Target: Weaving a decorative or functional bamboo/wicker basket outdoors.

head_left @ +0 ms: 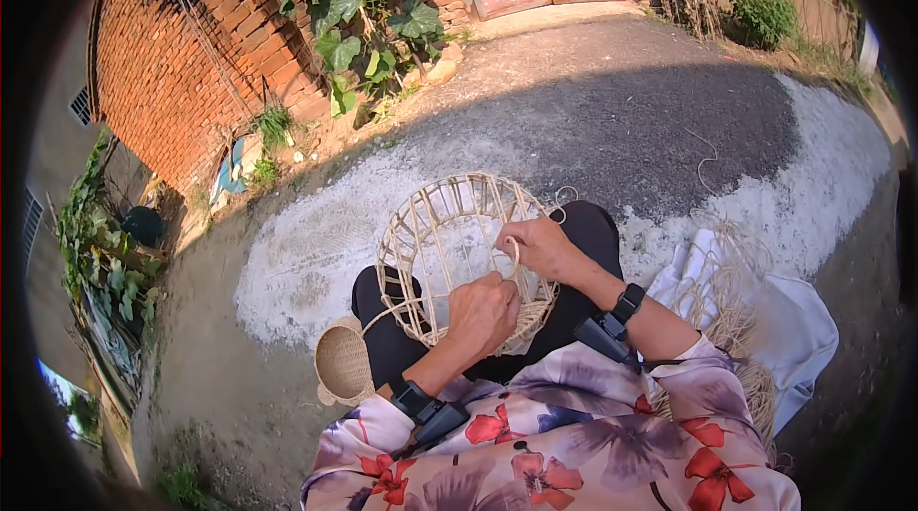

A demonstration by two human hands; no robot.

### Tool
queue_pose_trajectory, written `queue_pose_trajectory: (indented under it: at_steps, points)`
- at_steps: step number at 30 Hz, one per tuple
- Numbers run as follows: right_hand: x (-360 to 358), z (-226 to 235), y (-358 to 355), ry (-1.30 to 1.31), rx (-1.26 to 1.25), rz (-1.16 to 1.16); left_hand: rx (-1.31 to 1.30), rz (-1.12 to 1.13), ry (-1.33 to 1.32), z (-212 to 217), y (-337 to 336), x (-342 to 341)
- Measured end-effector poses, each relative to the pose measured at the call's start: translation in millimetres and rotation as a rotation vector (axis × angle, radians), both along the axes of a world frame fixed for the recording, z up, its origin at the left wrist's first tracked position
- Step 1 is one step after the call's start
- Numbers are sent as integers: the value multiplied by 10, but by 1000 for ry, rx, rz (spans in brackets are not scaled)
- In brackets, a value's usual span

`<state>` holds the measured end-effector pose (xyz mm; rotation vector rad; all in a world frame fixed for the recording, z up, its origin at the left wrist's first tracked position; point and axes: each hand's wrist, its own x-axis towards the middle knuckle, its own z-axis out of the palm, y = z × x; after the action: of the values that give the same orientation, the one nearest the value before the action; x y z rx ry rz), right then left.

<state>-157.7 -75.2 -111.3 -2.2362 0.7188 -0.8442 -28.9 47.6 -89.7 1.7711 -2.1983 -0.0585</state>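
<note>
Hands work at a pale, round, open-weave straw basket frame (459, 243) that rests tilted on the person's dark-trousered lap: the left hand (483, 313) is clenched on the frame's lower rim, while the right hand (540, 248) pinches a loop of pale straw cord (514, 253) just above it, the two hands near each other. Just beside the left knee lies a small, tightly woven tan straw piece (342, 363), and to the person's right a bundle of loose straw strands (722, 305) lies on a white cloth (798, 329) spread over the ground.
</note>
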Motion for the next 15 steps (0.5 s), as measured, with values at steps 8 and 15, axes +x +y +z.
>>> queue_pose_trajectory:
  at_steps: [8,15]
  points:
    - [102,-1,281,474,-108,-98,-71,-148,-55,80,176,18]
    - [162,240,365,417,-172,-79,200,4,114,37,217,6]
